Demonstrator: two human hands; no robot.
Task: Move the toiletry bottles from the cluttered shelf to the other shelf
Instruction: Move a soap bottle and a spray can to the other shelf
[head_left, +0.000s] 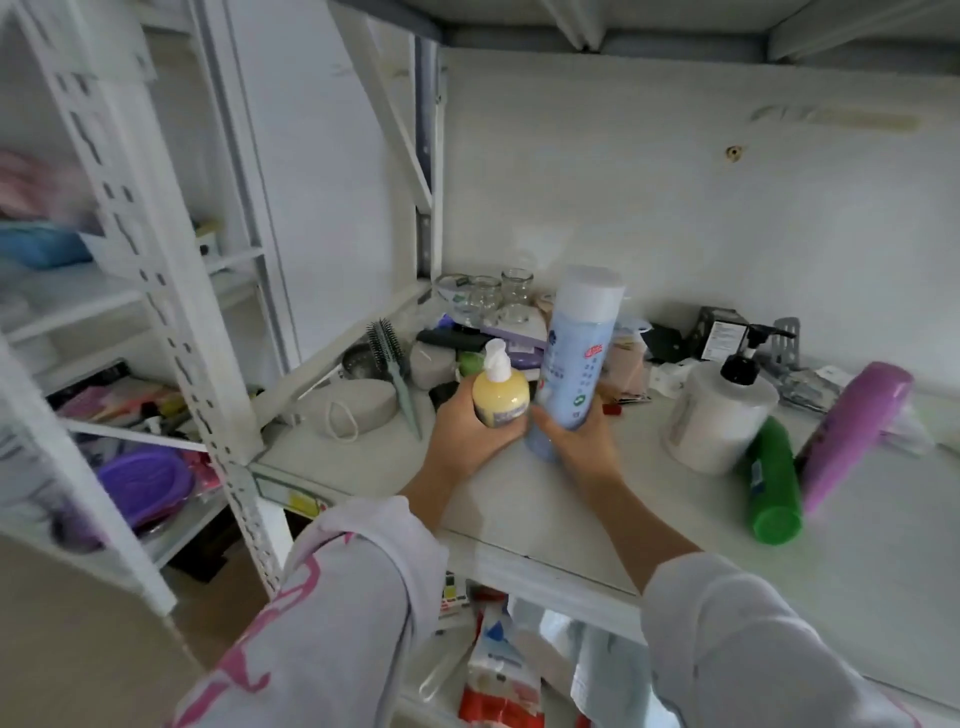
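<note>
My left hand (467, 434) grips a small yellow pump bottle (500, 392) with a white nozzle, held upright above the white shelf (519, 509). Beside it my right hand (579, 444) holds a tall light-blue bottle (574, 358) with a white cap, also upright. The two bottles nearly touch. To the right on the same shelf stand a white pump bottle (719, 421) with a black pump, a green bottle (771, 483) lying tilted against it, and a purple bottle (852, 431) leaning on its side.
Clutter fills the back of the shelf: glass jars (488, 296), a hairbrush (392, 358), a grey pouch (358, 408), small boxes. A white rack (171, 332) on the left holds coloured items and a purple lid (145, 483). Packages sit on the level below.
</note>
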